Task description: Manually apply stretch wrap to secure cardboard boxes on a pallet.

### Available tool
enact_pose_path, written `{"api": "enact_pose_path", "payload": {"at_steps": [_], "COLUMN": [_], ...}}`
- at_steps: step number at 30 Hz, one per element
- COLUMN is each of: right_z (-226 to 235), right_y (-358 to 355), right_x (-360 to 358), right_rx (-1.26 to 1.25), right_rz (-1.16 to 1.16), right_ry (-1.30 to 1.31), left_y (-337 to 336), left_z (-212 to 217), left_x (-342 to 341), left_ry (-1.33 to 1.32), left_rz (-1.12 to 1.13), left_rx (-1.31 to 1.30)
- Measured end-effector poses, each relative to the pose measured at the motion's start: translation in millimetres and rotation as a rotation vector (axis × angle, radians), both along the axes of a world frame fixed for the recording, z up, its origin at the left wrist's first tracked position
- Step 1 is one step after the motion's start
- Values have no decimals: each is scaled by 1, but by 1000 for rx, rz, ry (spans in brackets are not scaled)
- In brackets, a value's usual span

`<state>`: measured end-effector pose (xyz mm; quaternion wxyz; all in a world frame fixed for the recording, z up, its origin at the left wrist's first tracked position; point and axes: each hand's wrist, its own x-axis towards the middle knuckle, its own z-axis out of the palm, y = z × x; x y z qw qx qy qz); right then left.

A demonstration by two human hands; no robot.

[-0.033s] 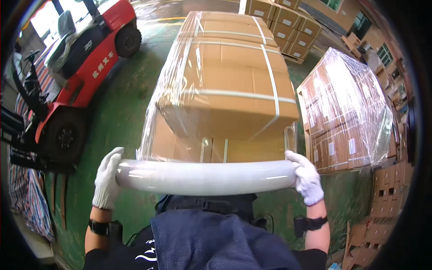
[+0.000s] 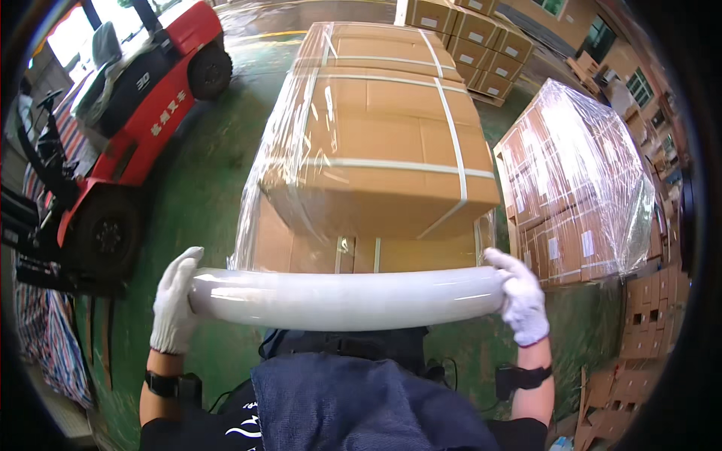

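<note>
A wide roll of clear stretch film [image 2: 353, 299] lies crosswise in front of my body, level with the near side of a box stack. My left hand [image 2: 174, 304], in a white knit glove, holds its left end, thumb side toward the roll. At the right end my right hand [image 2: 520, 299], gloved alike, supports the roll with its upper fingers stretched out past the edge. Straight ahead stands the tall stack of cardboard boxes [image 2: 391, 113], bound with white straps. Film clings to its left side, and lower boxes [image 2: 417, 252] show just beyond the roll.
A red and black forklift [image 2: 143, 143] is parked at the left, its tyre near striped sheeting [image 2: 56, 338]. To the right stands a film-wrapped pallet of boxes [image 2: 579, 188]. More stacked cartons [image 2: 481, 45] are at the back, and flattened cardboard [image 2: 613, 398] lies lower right.
Both hands have shifted slightly outward, the right one more, with its fingers a little looser on the roll's end. The roll sits slightly lower and nearer in view.
</note>
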<state>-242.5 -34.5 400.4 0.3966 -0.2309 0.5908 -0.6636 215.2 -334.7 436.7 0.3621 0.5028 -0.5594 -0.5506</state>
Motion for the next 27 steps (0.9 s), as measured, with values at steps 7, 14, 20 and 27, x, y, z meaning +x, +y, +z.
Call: {"api": "enact_pose_path", "payload": {"at_steps": [7, 14, 20, 27], "right_z": [163, 164, 74, 70], "right_y": [-101, -244, -278, -290], "right_x": [-40, -165, -222, -215], "right_rx": [-40, -52, -1, -45], "right_rz": [-192, -24, 125, 113], "right_ry": [518, 422, 326, 418], "left_y": [-107, -272, -311, -311], "left_z": [85, 86, 50, 41], "left_x": [-74, -162, -189, -185], "left_ry": [188, 153, 77, 82], "left_rz": [-187, -333, -340, -293], "left_rx": [-360, -294, -192, -245]}}
